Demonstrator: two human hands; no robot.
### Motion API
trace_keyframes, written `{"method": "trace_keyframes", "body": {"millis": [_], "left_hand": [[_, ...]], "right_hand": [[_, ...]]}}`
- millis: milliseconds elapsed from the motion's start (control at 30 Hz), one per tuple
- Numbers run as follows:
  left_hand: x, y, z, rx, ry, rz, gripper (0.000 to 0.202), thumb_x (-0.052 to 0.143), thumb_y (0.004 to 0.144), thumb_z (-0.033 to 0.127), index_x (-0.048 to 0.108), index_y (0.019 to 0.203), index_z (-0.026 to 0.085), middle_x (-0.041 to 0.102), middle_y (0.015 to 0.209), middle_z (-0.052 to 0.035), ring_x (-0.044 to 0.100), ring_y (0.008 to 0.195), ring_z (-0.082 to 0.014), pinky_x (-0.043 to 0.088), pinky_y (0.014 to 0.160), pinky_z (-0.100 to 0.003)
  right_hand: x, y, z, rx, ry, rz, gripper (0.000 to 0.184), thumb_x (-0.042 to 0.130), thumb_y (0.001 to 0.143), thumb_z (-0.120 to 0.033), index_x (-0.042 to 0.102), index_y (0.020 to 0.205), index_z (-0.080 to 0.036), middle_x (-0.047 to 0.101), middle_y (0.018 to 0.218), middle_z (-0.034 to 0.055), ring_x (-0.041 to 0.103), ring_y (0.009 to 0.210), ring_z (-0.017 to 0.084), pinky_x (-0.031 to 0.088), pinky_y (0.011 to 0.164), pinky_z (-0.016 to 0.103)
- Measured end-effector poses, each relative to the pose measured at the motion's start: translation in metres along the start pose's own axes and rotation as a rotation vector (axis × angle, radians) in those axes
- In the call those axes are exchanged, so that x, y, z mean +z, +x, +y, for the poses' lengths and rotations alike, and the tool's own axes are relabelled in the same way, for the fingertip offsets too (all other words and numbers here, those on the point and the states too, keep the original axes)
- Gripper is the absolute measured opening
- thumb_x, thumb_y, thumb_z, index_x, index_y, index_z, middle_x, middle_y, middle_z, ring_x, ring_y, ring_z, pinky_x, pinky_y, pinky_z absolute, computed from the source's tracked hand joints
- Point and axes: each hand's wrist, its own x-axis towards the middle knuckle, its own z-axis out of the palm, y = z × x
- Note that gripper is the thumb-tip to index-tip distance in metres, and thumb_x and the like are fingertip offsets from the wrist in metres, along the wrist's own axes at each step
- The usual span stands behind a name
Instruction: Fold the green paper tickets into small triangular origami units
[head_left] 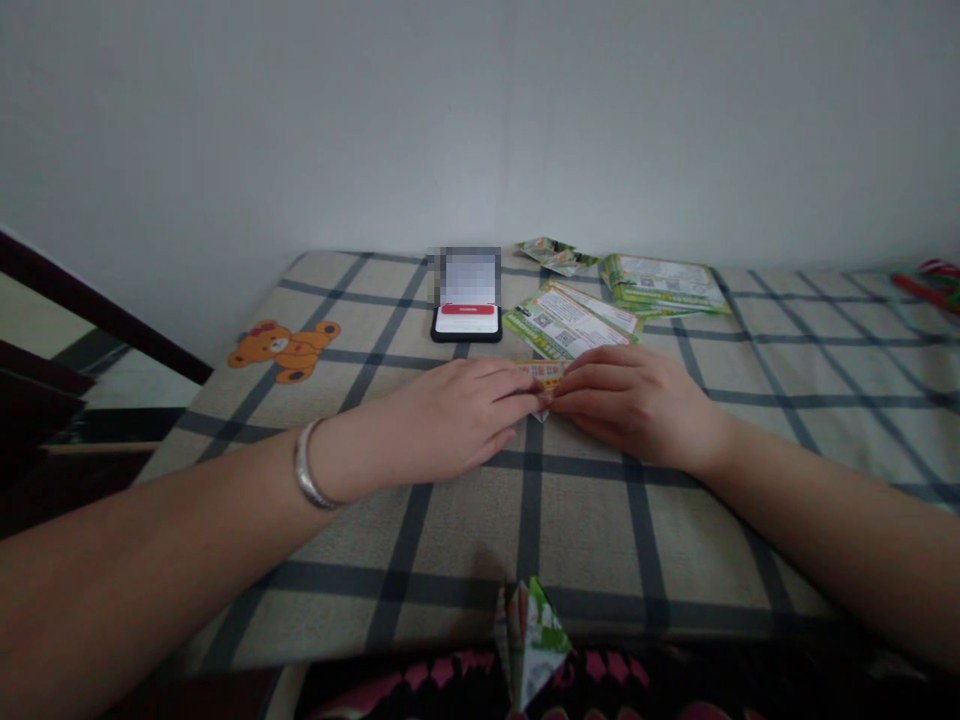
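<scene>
A small piece of printed paper (551,371), orange-yellow with a pale pointed bit at its near side, lies folded on the checked tablecloth. My left hand (465,415) reaches in from the left, fingers pressed together on the paper's left side. From the right, my right hand (637,405) pinches its other side. The two hands' fingertips nearly meet and hide most of the paper. At the table's near edge stands a folded paper piece (534,640) with green and white faces and a pointed top.
A phone (466,325) with a lit screen lies behind my left hand. Loose green-and-white leaflets (574,325), a leaflet stack (664,285) and folded paper pieces (556,256) lie near the wall. A bear picture (283,350) is at left, a red object (930,288) at far right.
</scene>
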Motion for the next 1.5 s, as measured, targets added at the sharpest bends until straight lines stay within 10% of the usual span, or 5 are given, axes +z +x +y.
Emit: {"method": "trace_keyframes", "body": {"millis": [1500], "left_hand": [[-0.008, 0.003, 0.001, 0.008, 0.007, -0.065, 0.027, 0.051, 0.091, 0.027, 0.061, 0.116, 0.021, 0.058, 0.121, -0.012, 0.054, 0.116, -0.0281, 0.048, 0.097, -0.046]], "right_hand": [[-0.007, 0.003, -0.013, 0.133, -0.098, -0.123, 0.016, 0.054, 0.088, -0.023, 0.068, 0.093, -0.022, 0.067, 0.096, 0.0034, 0.063, 0.083, 0.02, 0.043, 0.064, 0.03]]}}
